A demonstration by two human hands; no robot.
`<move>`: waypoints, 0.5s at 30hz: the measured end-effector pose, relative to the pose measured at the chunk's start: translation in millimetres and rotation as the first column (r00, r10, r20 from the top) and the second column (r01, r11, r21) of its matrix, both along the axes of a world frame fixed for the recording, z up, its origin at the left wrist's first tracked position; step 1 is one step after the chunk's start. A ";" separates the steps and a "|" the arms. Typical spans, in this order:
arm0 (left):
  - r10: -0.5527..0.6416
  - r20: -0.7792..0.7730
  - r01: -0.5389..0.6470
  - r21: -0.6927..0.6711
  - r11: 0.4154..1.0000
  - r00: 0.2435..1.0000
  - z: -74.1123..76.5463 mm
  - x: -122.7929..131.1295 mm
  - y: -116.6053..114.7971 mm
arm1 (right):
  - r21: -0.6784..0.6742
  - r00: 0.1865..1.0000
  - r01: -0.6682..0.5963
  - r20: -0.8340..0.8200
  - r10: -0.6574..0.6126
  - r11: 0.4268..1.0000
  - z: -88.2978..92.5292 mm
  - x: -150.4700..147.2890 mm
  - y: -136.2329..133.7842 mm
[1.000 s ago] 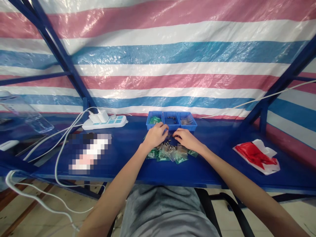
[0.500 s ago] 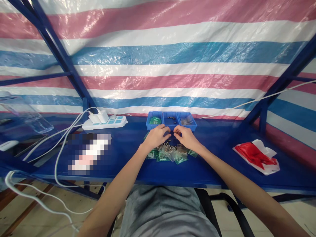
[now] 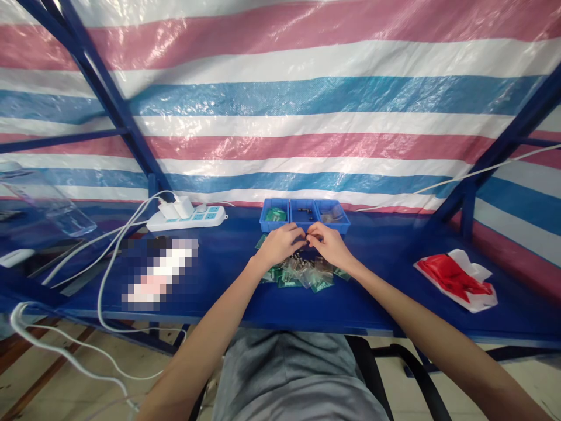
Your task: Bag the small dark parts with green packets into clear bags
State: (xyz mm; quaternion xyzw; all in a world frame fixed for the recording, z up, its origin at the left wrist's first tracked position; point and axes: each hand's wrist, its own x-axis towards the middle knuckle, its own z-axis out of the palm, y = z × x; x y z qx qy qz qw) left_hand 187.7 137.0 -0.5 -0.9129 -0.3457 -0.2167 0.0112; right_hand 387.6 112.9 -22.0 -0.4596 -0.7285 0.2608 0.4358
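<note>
My left hand (image 3: 280, 244) and my right hand (image 3: 329, 245) meet fingertip to fingertip just above a heap of small clear bags with green parts (image 3: 302, 272) on the blue table (image 3: 228, 280). Both hands have their fingers pinched together on something tiny that I cannot make out. Small dark parts lie loose among the bags. Right behind the hands stands a blue three-compartment tray (image 3: 304, 215): green pieces on the left, small dark parts in the middle, clear bags on the right.
A white power strip (image 3: 186, 217) with plugged chargers and white cables (image 3: 109, 251) lies at the back left. A clear plastic container (image 3: 48, 202) sits far left. A red and white bag (image 3: 456, 276) lies at the right. A striped tarp hangs behind.
Both hands have drawn closer together and slightly toward the tray. Their fingertips, apart a second ago, now touch over the heap.
</note>
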 end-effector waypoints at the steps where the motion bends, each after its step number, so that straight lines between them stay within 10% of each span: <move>1: -0.006 0.003 0.006 -0.003 1.000 1.000 0.2 0.0 -0.1 | -0.006 1.000 -0.004 -0.001 0.004 1.000 -0.2 0.6 0.5; 15: -0.023 0.100 0.029 -0.059 0.998 0.995 4.1 1.0 -1.6 | 0.004 0.994 -0.027 0.109 0.026 1.000 0.0 1.1 0.3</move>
